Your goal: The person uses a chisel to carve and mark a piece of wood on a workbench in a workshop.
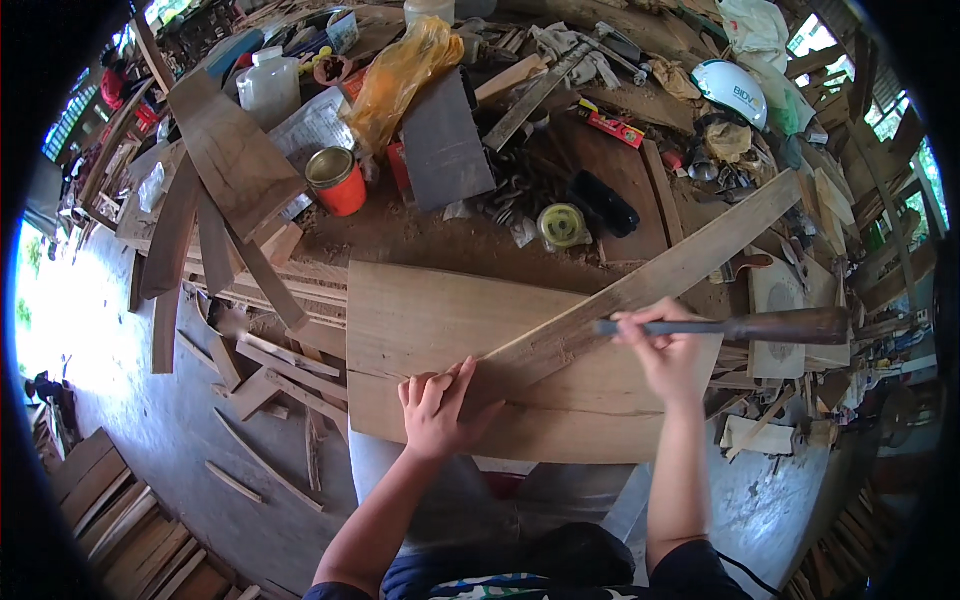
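Note:
A long narrow plank (690, 257) slants from lower left to upper right over a wide board (420, 305), which spans my lap and the bench edge. My left hand (438, 412) lies on the plank's near end, fingers stretched out and pressing against it, with nothing gripped. In my right hand (664, 350) is a chisel (790, 326), held by its metal blade close to the tip. Its dark wooden handle sticks out to the right, and the tip points left, above or against the plank's lower edge; contact cannot be made out.
Cluttering the bench are a red-orange can (338, 187), a dark grey block (446, 145), a yellow-green tape roll (562, 226), a black object (604, 204) and a white helmet (728, 92). Boards (228, 150) overhang the left side. Wood strips (262, 455) litter the floor.

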Tool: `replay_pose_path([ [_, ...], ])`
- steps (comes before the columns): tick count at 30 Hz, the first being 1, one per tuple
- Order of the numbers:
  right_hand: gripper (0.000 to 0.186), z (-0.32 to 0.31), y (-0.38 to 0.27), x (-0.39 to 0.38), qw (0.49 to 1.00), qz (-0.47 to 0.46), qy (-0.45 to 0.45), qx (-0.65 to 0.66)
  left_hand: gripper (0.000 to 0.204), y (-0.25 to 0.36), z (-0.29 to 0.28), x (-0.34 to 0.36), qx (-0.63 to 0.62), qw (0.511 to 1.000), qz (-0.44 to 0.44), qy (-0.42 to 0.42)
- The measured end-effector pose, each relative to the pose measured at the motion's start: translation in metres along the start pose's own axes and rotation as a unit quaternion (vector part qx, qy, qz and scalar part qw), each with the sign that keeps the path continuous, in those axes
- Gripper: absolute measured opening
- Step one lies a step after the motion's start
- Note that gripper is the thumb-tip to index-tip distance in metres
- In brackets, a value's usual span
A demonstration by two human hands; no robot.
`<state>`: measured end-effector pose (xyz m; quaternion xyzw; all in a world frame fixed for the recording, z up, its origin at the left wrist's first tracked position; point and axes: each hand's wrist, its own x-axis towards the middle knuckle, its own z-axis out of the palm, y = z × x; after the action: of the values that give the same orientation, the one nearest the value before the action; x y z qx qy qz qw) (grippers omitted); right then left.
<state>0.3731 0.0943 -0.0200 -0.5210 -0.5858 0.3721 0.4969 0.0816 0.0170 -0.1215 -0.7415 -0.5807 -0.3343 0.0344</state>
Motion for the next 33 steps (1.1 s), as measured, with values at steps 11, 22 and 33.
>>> replay_pose_path([
  [11, 0.011, -0.006, -0.001, -0.004, 1.0, -0.013, -0.015, 0.009, 0.071, 0.0, -0.003, 0.001, -0.007, 1.0, -0.008, -0.003],
  [22, 0.011, 0.03, 0.002, -0.034, 0.992, -0.064, -0.095, -0.051, 0.076, -0.004, -0.002, -0.003, -0.014, 1.0, 0.001, -0.012],
  [33, 0.011, 0.026, 0.014, -0.046, 0.997, -0.031, -0.043, 0.046, 0.073, -0.005, 0.004, -0.002, -0.042, 0.999, -0.028, 0.001],
])
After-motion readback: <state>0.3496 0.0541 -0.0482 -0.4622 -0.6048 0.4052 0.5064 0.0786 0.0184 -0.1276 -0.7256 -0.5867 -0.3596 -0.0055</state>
